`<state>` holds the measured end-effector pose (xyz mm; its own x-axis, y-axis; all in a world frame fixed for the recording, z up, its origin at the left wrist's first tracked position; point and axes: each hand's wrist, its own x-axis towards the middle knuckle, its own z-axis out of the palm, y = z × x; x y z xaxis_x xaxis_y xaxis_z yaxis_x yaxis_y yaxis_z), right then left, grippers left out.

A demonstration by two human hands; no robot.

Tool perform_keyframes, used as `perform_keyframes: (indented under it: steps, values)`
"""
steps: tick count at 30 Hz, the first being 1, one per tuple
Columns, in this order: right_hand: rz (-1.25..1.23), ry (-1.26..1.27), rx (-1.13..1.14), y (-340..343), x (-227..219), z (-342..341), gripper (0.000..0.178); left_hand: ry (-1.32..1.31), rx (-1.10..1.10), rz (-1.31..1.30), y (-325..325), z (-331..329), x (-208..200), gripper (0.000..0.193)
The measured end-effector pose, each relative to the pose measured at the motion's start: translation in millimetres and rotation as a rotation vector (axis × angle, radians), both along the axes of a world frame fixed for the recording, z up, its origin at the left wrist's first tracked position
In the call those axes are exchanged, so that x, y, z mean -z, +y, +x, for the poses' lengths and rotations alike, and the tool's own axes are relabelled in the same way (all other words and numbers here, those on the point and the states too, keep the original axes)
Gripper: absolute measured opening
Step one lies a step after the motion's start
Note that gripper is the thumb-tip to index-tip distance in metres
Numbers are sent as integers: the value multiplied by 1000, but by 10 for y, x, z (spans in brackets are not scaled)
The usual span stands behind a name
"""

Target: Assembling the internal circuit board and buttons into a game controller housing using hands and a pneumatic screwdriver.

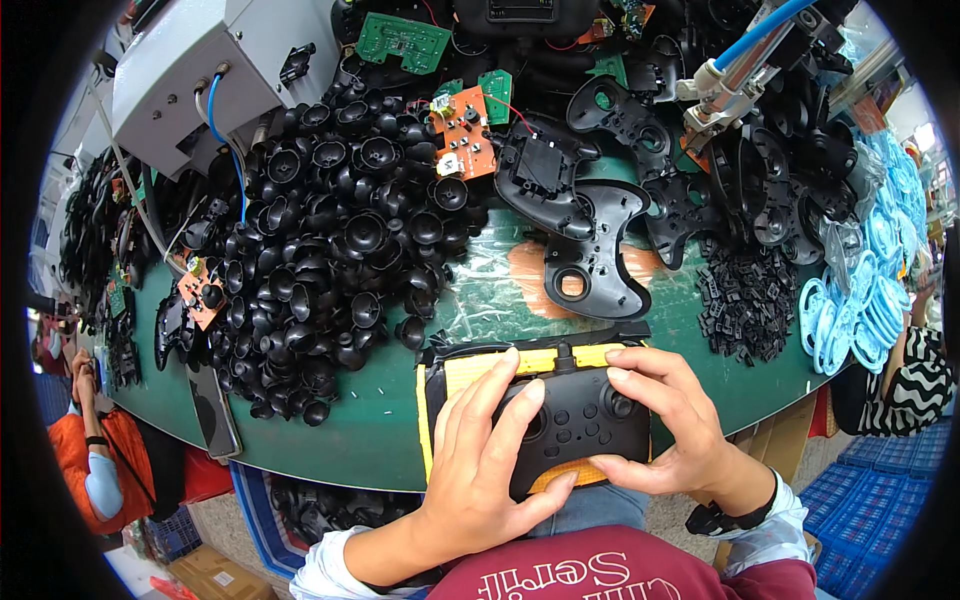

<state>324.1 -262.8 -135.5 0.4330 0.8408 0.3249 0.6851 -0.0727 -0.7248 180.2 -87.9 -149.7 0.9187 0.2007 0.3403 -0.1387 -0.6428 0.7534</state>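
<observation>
A black game controller with round buttons lies over a yellow padded holder edged in black, at the near edge of the green table. My left hand is closed around the controller's left side, its fingers over the left end and its thumb along the lower edge. At the other end, my right hand grips the right side, with fingertips by the thumbstick and the thumb at the bottom edge. The left thumbstick area is mostly hidden by my fingers.
A big heap of black thumbstick caps covers the table's left. Beyond the holder lie controller shells and an orange circuit board. To the right are small black parts, light-blue rings and a pneumatic cylinder.
</observation>
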Motion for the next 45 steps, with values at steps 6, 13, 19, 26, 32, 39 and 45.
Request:
perform_keyframes:
  steps: [6, 13, 19, 26, 32, 39, 45]
  values:
    - [59, 32, -1, -6, 38, -11, 74, -8, -31, 65, -24, 12, 43, 93]
    - [120, 41, -14, -5, 90, -3, 72, -48, -59, 40, -68, -25, 139, 98]
    - [177, 4, 35, -48, 124, -70, 69, -45, -66, 26, -69, -22, 70, 103]
    - [263, 170, 159, -201, 75, 3, 71, -98, -74, -169, 112, -168, 100, 104]
    - [106, 6, 125, -153, -65, -32, 62, -23, -173, -374, 144, -162, -49, 72]
    - [67, 0, 132, -15, 45, -198, 60, 97, -137, -213, 78, -120, -92, 65]
    - [-73, -159, 134, -10, -43, -158, 59, 133, -113, -135, 86, -118, -93, 59]
